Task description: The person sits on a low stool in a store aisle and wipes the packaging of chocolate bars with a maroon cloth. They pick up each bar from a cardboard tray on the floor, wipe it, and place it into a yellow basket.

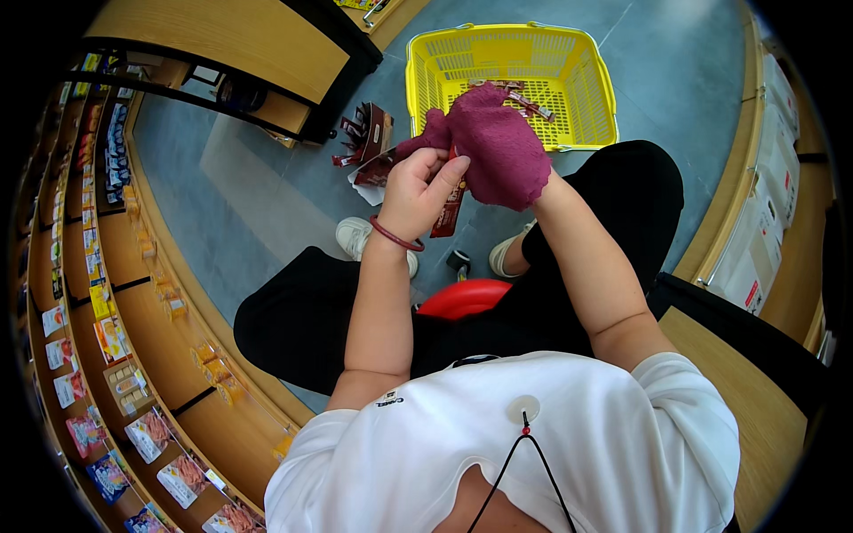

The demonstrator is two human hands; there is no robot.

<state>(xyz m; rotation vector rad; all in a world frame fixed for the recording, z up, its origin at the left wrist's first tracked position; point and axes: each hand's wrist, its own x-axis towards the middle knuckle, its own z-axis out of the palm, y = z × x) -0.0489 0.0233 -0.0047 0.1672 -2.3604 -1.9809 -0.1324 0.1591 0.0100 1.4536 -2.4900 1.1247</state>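
My left hand holds the upper part of a dark red snack packet that hangs down between my hands. A purple-red cloth covers my right hand and touches the packet's upper side; its fingers are hidden. Part of the cloth reaches behind my left fingers. Beyond my left hand, an opened brown display box with several slim dark red packets stands on the floor. The yellow shopping basket lies ahead, with several slim packets on its bottom.
Curving shelves with packaged snacks run along the left. A wooden display unit stands at the upper left. White storage bins line the right. A red round seat shows between my legs, near my white shoes.
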